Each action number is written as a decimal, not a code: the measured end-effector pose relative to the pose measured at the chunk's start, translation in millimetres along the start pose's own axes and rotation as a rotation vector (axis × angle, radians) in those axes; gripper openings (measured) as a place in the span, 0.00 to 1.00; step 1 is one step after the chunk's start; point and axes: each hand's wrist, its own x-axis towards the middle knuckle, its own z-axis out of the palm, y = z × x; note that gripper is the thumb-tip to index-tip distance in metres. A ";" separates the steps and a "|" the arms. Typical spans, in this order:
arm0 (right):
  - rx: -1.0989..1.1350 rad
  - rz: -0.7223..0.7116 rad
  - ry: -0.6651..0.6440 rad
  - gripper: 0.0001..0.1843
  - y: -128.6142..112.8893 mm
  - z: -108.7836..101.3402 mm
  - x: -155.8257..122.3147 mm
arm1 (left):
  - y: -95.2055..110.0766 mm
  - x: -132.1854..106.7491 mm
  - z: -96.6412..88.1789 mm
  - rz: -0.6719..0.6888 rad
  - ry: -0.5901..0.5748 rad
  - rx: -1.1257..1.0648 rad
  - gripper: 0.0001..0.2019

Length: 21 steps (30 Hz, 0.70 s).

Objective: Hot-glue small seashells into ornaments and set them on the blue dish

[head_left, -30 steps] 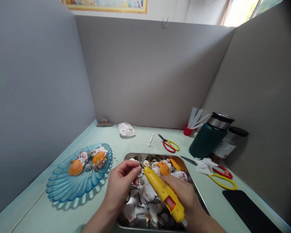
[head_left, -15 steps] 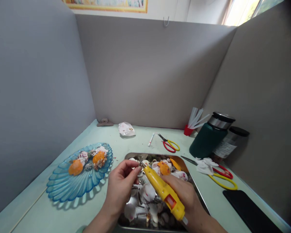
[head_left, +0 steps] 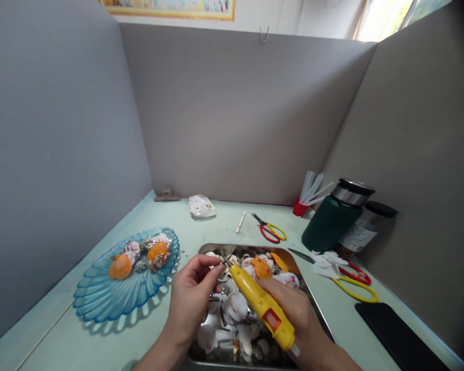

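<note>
1. Blue glass plate at left on the counter, several orange and speckled shells on its far part.
2. Left hand over the near-left part of the metal tray, fingers curled in, thumb and fingertips pinched on a small item right at the glue gun's nozzle; item too small to tell what it is.
3. Glue gun, yellow with an orange trigger, lies slanted over the tray, metal tip up-left, touching or just beside the left fingertips.
4. Right hand wrapped around the gun's body and handle, closed grasp, above the tray's near-right part.
5. The tray sits centre-near on the counter, filled with white, orange and dark shells.
6. Behind the tray: crumpled white wrapper, small white stick, red-and-yellow scissors.
7. Right side: red cup with white sticks, dark green flask, dark-lidded jar just beside it, second scissors under a white tissue, black flat object at the near-right edge.
</note>
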 end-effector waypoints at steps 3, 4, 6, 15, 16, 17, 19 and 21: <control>0.006 -0.010 -0.008 0.11 -0.6 0.4 0.2 | -1.1 -0.3 -0.6 0.013 0.004 0.022 0.07; 0.006 -0.023 -0.005 0.10 -1.2 0.1 0.8 | -1.6 -0.6 -0.9 0.017 0.005 0.031 0.07; 0.000 -0.045 -0.004 0.10 -2.7 -0.7 2.4 | -2.4 -1.3 -1.7 0.024 0.004 0.044 0.07; -0.031 -0.011 0.038 0.10 -1.0 -1.9 1.2 | 0.4 0.7 -2.1 -0.031 0.007 -0.051 0.09; -0.033 -0.008 0.040 0.10 -0.7 -1.6 1.0 | 0.2 1.2 -2.3 -0.039 0.002 -0.064 0.09; -0.031 -0.009 0.043 0.10 -0.7 -1.2 1.0 | -0.2 1.7 -2.6 -0.047 -0.003 -0.078 0.09; -0.021 -0.022 0.032 0.09 -1.3 -0.3 1.7 | -1.8 2.4 -3.5 -0.069 -0.024 -0.107 0.10; -0.017 -0.044 0.033 0.09 -2.2 0.5 2.4 | -4.1 3.0 -4.6 -0.095 -0.057 -0.145 0.09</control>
